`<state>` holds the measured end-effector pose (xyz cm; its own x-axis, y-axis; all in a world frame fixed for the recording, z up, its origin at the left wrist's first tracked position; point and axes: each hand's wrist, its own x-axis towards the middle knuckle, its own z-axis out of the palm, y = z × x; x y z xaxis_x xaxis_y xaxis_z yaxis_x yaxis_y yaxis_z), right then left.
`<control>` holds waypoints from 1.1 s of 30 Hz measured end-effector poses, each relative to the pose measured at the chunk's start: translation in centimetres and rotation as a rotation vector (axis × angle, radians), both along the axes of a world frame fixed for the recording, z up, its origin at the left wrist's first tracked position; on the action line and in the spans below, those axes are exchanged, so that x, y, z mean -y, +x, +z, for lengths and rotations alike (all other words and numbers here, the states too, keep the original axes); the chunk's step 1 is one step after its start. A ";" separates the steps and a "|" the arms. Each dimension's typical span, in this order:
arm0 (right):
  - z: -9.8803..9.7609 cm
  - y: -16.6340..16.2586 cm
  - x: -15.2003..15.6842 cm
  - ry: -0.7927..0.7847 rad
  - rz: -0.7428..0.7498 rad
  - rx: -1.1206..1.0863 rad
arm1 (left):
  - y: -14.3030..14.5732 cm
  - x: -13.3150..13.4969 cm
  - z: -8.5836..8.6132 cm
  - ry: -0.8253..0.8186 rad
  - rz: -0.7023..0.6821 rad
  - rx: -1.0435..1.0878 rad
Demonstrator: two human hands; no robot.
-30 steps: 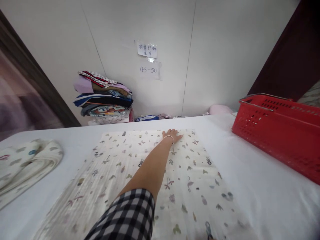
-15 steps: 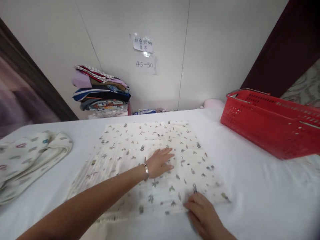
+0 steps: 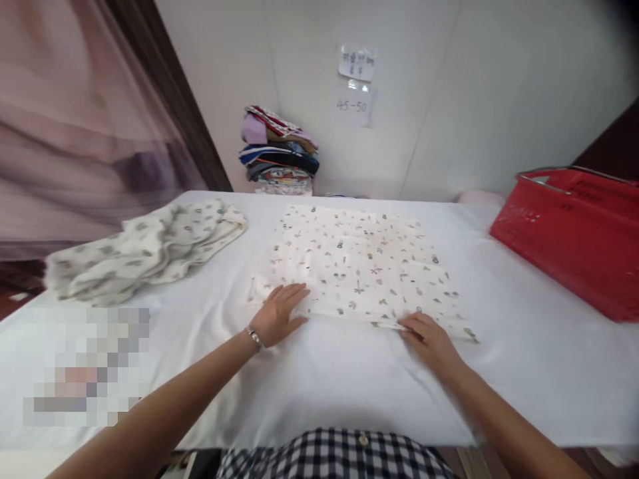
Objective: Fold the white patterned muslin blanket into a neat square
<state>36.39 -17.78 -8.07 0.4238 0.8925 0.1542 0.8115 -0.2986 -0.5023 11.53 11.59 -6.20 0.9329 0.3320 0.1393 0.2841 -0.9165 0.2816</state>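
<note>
A cream cloth [image 3: 359, 266] printed with small leaves and flowers lies spread flat on the white table [image 3: 319, 386]. My left hand [image 3: 277, 319] rests flat with fingers stretched out on the cloth's near left corner; a bracelet sits on its wrist. My right hand [image 3: 429, 339] lies at the cloth's near right edge, fingers together and pressed on the hem. I cannot make out whether it pinches the fabric or only presses it.
A crumpled cloth of the same print [image 3: 144, 249] lies at the left. A red plastic basket [image 3: 579, 233] stands at the right. A stack of folded clothes [image 3: 277, 153] sits against the back wall under paper labels [image 3: 355, 83]. A blurred patch covers the near left.
My left hand slid back from the cloth's far edge to its near left corner. My right hand came in to the near right edge. The view swung to the left.
</note>
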 end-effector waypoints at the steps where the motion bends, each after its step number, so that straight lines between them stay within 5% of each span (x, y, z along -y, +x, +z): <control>1: 0.0 0.1 0.0 -0.015 0.000 0.012 | -1.2 -0.7 -0.1 0.023 0.060 0.021; 7: -0.3 0.5 -0.5 -0.093 -0.023 0.114 | -6.4 -3.5 -0.8 0.075 0.380 0.056; 14: -0.8 0.5 -1.2 -0.155 -0.073 0.282 | -6.7 -4.3 -1.4 0.001 0.610 0.115; 28: -0.4 0.7 -2.1 -0.208 -0.101 0.282 | -5.3 -5.8 -1.7 -0.063 0.351 0.038; 33: 0.1 0.8 -2.4 -0.264 -0.084 0.253 | -5.4 -6.2 -2.6 -0.105 0.393 0.141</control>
<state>37.20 -15.40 -8.00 0.4756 0.8791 0.0326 0.8671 -0.4623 -0.1854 6.17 17.80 -8.79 0.7070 0.6775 0.2029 0.5577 -0.7105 0.4291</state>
